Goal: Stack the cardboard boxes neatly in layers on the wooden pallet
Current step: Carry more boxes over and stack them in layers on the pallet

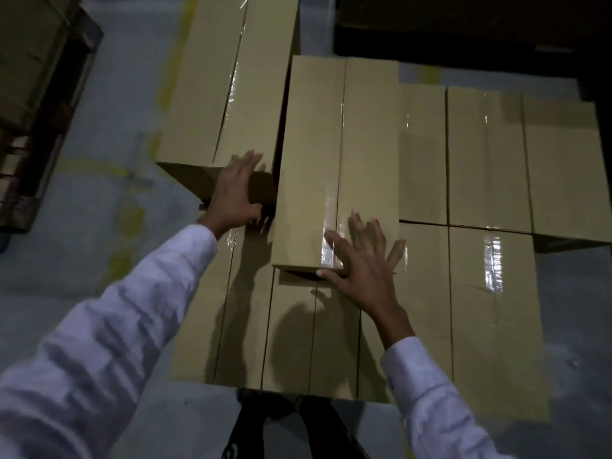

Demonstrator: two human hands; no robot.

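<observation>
Item: second-layer placement of cardboard boxes.

Location: left box (228,87) and middle box (337,154) lie lengthwise on the lower layer (490,309), side by side with a narrow dark gap between them. Further upper boxes (486,154) sit close beside the middle box on its right. The wooden pallet under the stack is hidden.

Left hand (236,190): fingers straight and spread. The palm is against the near end of the left box and the fingertips reach over its top edge. Nothing is clamped.

Right hand (361,260): fingers straight and fanned apart, flat on the taped top of the middle box at its near end. The thumb is at the near edge. Nothing is clamped.

Condition: near ends are not flush. The middle box stands nearer the person than the left box or the upper boxes.

Step, as judged: squaring these two boxes into the row.

Handling notes:
- Push low on the end faces, not down on the tops, so the cartons slide rather than tip.
- Close the side gap first, then bring the near ends level with the neighbours.
- Glossy tape is likely slick under a flat palm, so press on bare card.
- Keep fingertips out of the closing gap.
- Check that the edges follow the lower layer's outline.
</observation>
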